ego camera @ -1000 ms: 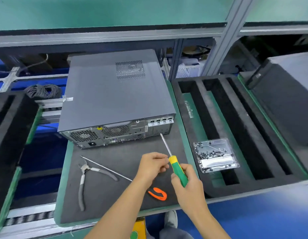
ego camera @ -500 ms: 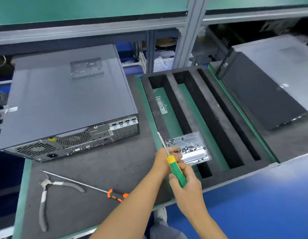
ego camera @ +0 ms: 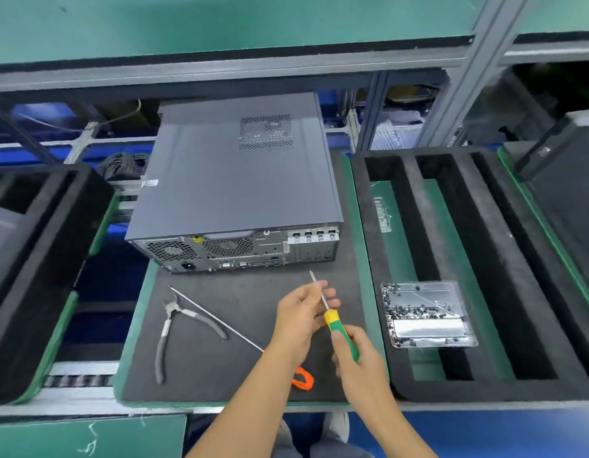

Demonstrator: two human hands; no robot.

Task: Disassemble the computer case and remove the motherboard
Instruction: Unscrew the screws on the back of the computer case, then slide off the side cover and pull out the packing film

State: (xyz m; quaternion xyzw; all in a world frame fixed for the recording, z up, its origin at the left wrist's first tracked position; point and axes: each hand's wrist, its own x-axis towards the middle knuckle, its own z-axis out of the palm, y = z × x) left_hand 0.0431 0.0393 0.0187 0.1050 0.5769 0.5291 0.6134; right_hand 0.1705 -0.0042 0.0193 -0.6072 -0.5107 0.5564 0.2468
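Change: since half a second ago the view has swung back left, so the computer case (ego camera: 240,180) sits centred again and the screw tray (ego camera: 428,314) lies to the right of the hands instead of under them; the hands kept their hold on the screwdriver (ego camera: 336,322).
Pliers (ego camera: 174,328): lying on the dark foam mat (ego camera: 220,375), left of the hands, untouched.
Long rod tool (ego camera: 217,320): crosses the mat beside the pliers, its orange handle partly under the left forearm.
Computer case: closed, lid on, flat at the mat's far side, rear panel facing the person, apart from both hands. Judged heavy and stiff sheet metal with smooth, slippery faces; best held by its edges or rear lip.
Left hand (ego camera: 303,312): fingers curled lightly round the screwdriver's thin shaft.
Right hand (ego camera: 355,355): wrapped firmly round the green and yellow handle.
Screw tray: clear plastic, light, full of loose screws, resting on the slotted foam tray (ego camera: 484,385).
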